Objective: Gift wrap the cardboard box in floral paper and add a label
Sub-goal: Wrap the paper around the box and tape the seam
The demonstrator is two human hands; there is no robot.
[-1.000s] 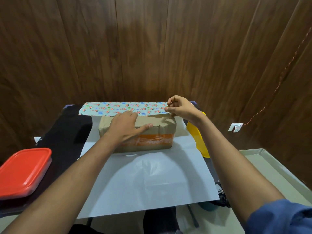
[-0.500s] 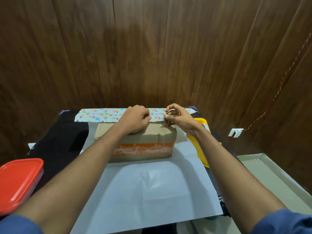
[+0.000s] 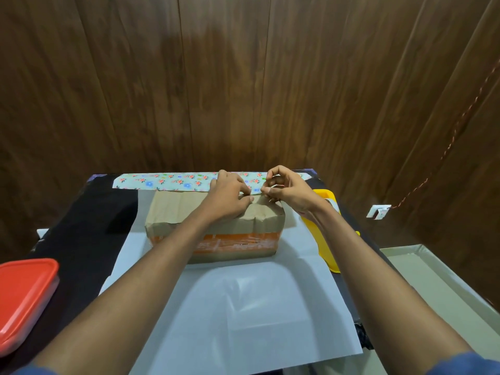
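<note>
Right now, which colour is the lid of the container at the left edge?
Red lid, seen best in the head view.

Creased cardboard box (image 3: 216,228); seemingly matt paper (image 3: 243,307).

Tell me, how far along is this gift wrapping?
Early. Done: the cardboard box sits on the floral paper, spread white side up, with its far edge folded over. In hand: the left hand and right hand work at the box's far top edge, seemingly fixing that edge. Left: the near paper lies flat, the box's front is bare, no label shows.
</note>
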